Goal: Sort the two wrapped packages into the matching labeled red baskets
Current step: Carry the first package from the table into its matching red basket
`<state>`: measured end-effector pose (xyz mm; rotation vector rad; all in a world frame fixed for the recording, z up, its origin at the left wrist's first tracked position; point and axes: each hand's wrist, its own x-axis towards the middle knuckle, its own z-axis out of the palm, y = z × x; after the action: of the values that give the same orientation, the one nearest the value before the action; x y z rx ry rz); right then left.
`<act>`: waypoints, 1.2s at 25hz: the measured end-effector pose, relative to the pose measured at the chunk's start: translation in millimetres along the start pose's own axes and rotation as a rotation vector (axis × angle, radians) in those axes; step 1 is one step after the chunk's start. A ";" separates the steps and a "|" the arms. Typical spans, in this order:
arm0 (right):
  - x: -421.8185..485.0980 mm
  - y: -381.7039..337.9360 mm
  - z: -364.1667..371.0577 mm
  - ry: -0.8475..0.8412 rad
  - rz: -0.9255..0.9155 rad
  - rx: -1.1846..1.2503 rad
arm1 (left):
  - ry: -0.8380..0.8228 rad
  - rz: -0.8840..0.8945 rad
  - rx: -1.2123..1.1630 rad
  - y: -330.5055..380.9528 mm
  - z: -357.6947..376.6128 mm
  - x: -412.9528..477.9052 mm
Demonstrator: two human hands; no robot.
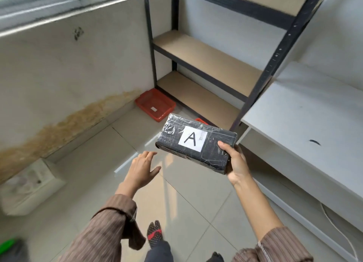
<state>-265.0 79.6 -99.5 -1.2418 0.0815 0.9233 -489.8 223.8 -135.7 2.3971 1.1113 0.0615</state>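
Note:
A black plastic-wrapped package (208, 147) with a white label reading "A" is held up over the floor by my right hand (234, 162), which grips its right end. My left hand (142, 168) hovers below and left of the package with fingers spread, holding nothing. On the floor by the wall stands a red basket (155, 104) with a small white label inside; its letter is too small to read. A corner of a second red basket (201, 121) peeks out behind the package. No second package is in view.
A black metal rack with wooden shelves (206, 65) stands behind the baskets. A white table (306, 108) is at the right, with a cable under it. A white box (29, 185) sits against the stained left wall. My socked feet are on the tiled floor.

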 end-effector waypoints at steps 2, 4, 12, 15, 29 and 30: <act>10.0 16.8 38.3 0.001 0.005 0.011 | -0.001 -0.008 0.010 -34.0 -19.7 11.3; 21.8 33.0 75.6 0.011 0.020 0.020 | -0.013 -0.024 0.025 -67.9 -38.6 23.8; 76.7 70.4 179.7 0.012 0.059 -0.006 | -0.019 -0.079 0.022 -158.2 -88.7 83.5; 110.0 78.0 214.3 0.026 0.060 -0.031 | -0.029 -0.085 0.021 -188.9 -105.7 120.5; 278.4 68.7 358.9 0.256 0.029 0.020 | -0.220 -0.011 0.119 -279.8 -182.5 346.9; 286.5 68.9 366.1 0.275 0.029 0.023 | -0.227 0.005 0.129 -284.4 -185.9 360.7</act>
<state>-274.5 544.7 -166.6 -1.3432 0.3275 0.7695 -494.6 718.7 -159.5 2.4460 1.0311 -0.2819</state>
